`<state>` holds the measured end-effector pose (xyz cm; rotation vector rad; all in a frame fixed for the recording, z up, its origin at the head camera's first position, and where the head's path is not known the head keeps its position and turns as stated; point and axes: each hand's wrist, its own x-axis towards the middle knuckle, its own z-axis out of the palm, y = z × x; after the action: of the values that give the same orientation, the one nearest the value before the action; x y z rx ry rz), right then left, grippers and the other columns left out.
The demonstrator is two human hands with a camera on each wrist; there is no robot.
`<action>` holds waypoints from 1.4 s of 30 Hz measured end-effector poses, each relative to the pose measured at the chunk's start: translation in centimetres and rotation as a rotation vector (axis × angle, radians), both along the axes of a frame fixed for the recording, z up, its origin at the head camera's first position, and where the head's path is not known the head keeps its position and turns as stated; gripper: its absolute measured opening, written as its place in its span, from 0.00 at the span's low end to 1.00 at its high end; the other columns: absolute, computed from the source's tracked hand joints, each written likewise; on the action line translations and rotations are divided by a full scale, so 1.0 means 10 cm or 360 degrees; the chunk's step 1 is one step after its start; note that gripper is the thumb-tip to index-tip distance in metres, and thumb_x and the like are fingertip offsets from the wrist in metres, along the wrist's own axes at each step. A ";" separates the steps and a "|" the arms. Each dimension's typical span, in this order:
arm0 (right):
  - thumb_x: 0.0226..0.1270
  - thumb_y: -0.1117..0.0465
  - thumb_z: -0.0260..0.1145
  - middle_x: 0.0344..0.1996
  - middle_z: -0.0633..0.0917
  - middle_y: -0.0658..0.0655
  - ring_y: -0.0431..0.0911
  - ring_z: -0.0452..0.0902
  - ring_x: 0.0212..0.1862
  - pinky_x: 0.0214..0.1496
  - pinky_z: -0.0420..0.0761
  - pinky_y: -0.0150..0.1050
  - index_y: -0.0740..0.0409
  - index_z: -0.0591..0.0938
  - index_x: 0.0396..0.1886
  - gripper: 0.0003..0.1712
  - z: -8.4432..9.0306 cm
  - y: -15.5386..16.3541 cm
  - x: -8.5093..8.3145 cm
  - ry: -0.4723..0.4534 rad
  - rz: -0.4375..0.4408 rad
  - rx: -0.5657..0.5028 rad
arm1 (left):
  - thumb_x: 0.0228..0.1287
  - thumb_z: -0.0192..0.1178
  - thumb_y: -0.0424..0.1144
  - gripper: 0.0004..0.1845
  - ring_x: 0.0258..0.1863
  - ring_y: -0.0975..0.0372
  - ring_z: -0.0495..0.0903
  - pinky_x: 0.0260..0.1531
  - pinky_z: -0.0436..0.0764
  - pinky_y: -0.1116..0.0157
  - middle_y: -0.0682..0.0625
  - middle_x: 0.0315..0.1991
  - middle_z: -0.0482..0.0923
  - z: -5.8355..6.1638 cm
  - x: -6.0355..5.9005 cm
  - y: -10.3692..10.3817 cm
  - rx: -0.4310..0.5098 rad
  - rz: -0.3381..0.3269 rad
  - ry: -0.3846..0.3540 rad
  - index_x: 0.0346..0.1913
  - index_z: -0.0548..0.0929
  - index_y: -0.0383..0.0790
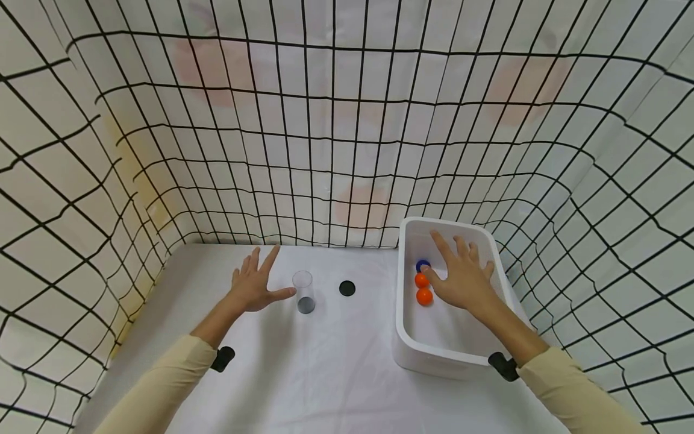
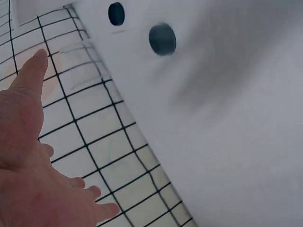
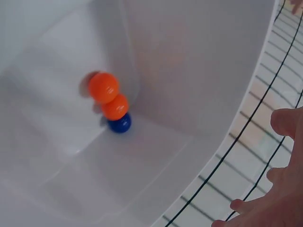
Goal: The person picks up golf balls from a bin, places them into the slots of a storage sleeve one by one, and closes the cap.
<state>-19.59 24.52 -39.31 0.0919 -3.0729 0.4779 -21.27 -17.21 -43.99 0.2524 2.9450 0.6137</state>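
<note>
My left hand hovers open with spread fingers just left of a clear plastic cup with a dark bottom; the thumb points at the cup without touching it. In the left wrist view that hand is open and the cup's dark base shows beyond it. My right hand is open, fingers spread, over a white tub. Inside the tub lie two orange balls and a blue ball by the left wall. In the right wrist view the orange balls and blue ball lie in a row.
A black disc lies on the white table between the cup and the tub; it also shows as a disc in the left wrist view. White cloth with a black grid walls in the table on three sides.
</note>
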 end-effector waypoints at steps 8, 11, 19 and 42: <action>0.67 0.44 0.65 0.76 0.58 0.71 0.70 0.49 0.75 0.62 0.52 0.83 0.40 0.50 0.83 0.51 0.03 -0.31 -0.08 0.0012 0.0079 -0.0054 | 0.57 0.73 0.57 0.59 0.73 0.26 0.54 0.62 0.66 0.30 0.21 0.77 0.44 -0.26 -0.02 0.13 0.0260 0.0058 -0.0156 0.82 0.46 0.47; 0.66 0.45 0.66 0.75 0.60 0.70 0.70 0.53 0.75 0.59 0.58 0.80 0.40 0.50 0.83 0.52 0.04 -0.41 -0.09 0.0001 0.0128 -0.0115 | 0.56 0.74 0.56 0.60 0.72 0.28 0.59 0.61 0.70 0.32 0.24 0.77 0.50 -0.35 -0.01 0.17 0.0335 0.0090 -0.0195 0.82 0.46 0.47; 0.65 0.48 0.70 0.78 0.63 0.63 0.65 0.57 0.77 0.71 0.60 0.72 0.49 0.56 0.81 0.50 0.07 -0.56 -0.13 -0.0015 0.0247 -0.0427 | 0.56 0.74 0.54 0.59 0.68 0.32 0.68 0.61 0.73 0.37 0.29 0.75 0.60 -0.59 0.02 0.27 0.0462 0.0216 -0.0260 0.82 0.48 0.47; 0.59 0.46 0.76 0.69 0.76 0.64 0.61 0.73 0.69 0.61 0.79 0.59 0.47 0.63 0.79 0.51 -0.07 -0.97 -0.18 -0.0324 0.0208 -0.0747 | 0.54 0.76 0.47 0.42 0.60 0.38 0.78 0.54 0.80 0.44 0.31 0.59 0.80 -1.02 0.00 0.44 0.0768 0.0455 -0.0101 0.70 0.71 0.36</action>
<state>-21.38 14.82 -40.06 0.2445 -3.0548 1.2695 -21.29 -12.86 -54.19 -0.1498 2.7461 1.3417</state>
